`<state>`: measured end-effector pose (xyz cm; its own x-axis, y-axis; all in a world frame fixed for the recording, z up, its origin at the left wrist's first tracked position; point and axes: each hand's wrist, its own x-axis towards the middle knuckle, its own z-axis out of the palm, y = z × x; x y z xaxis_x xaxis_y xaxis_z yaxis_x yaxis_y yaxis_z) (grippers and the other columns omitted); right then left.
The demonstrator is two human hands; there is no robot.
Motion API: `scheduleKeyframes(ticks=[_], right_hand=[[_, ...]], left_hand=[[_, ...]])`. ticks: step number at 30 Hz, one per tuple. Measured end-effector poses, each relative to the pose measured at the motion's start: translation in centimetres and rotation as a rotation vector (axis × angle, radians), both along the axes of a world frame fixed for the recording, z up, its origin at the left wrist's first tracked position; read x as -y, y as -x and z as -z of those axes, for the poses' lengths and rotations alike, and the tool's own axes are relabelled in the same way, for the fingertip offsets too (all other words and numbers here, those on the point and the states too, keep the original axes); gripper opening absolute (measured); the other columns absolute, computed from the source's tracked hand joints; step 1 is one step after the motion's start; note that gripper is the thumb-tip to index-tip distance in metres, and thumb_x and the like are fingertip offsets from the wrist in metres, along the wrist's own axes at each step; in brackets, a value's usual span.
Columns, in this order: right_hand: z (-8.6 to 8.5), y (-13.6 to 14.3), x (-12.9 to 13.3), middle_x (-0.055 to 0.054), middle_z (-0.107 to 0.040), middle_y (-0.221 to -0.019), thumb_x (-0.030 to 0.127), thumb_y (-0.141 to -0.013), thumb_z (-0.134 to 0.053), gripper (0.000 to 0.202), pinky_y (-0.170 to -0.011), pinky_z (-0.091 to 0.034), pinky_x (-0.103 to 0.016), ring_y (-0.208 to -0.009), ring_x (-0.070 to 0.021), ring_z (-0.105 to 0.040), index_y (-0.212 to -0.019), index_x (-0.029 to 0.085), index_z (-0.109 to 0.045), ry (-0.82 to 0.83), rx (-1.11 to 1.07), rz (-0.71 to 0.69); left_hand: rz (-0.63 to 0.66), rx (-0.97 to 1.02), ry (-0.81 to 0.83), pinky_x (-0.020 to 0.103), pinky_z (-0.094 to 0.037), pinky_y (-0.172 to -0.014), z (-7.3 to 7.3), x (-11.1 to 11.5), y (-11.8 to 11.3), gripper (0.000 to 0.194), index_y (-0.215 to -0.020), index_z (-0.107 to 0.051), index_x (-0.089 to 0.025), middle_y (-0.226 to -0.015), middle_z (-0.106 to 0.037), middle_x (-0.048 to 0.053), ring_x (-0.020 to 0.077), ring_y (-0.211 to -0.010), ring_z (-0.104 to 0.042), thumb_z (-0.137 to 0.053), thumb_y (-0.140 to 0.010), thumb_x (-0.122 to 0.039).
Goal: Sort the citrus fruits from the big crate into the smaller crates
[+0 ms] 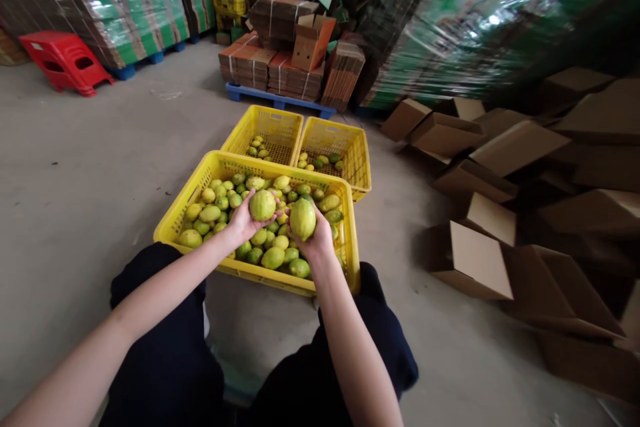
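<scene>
Both my hands are over a large yellow plastic crate full of green and yellow lemons. In my left hand is a yellow-green lemon, cradled by the fingers and thumb. My right hand grips another, slightly larger yellow-green lemon and holds it upright. The two held lemons are close together but apart. Beyond the large crate, touching its far side, stand two smaller yellow crates: the left one and the right one, each with several lemons at the bottom.
Open cardboard boxes lie heaped on the right. Behind the crates, a blue pallet carries bundled flat cartons. A red stool stands at the far left, near film-wrapped green stacks. My knees flank the large crate's near side.
</scene>
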<state>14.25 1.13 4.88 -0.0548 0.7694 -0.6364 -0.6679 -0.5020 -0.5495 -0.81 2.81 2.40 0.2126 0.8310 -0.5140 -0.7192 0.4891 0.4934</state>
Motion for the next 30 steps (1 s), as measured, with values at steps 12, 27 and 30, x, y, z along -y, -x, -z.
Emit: scheduleKeyframes(ticks=[12,27,30], right_hand=[[-0.1,0.3,0.3,0.003,-0.066,-0.062,0.027,-0.089,-0.062,0.008,-0.045,-0.052,-0.022,-0.050,-0.0129,-0.060,-0.085,0.020,-0.062,-0.060,0.007,-0.032],[1.1,0.0,-0.3,-0.003,-0.074,-0.075,0.027,-0.091,-0.057,0.012,-0.046,-0.056,-0.021,-0.053,-0.0128,-0.062,-0.087,0.019,-0.065,-0.046,-0.097,-0.047],[0.9,0.1,-0.1,-0.003,-0.072,-0.073,0.026,-0.087,-0.060,0.008,-0.047,-0.055,-0.019,-0.053,-0.0121,-0.062,-0.085,0.019,-0.064,-0.075,-0.124,-0.043]], left_hand=[[-0.129,0.051,-0.006,0.026,-0.060,-0.058,-2.1,0.4,0.3,0.025,-0.101,-0.064,-0.012,-0.074,-0.070,0.007,0.0181,-0.064,-0.070,-0.057,-0.091,-0.034],[-0.170,-0.052,0.144,0.029,-0.062,-0.060,-0.8,-0.4,0.7,0.028,-0.112,-0.063,-0.014,-0.073,-0.070,0.006,0.0223,-0.072,-0.074,-0.049,-0.092,-0.029],[-0.057,-0.072,0.161,0.029,-0.061,-0.057,-0.8,-0.3,0.7,0.026,-0.107,-0.063,-0.012,-0.075,-0.071,0.008,0.0221,-0.069,-0.074,-0.049,-0.093,-0.028]])
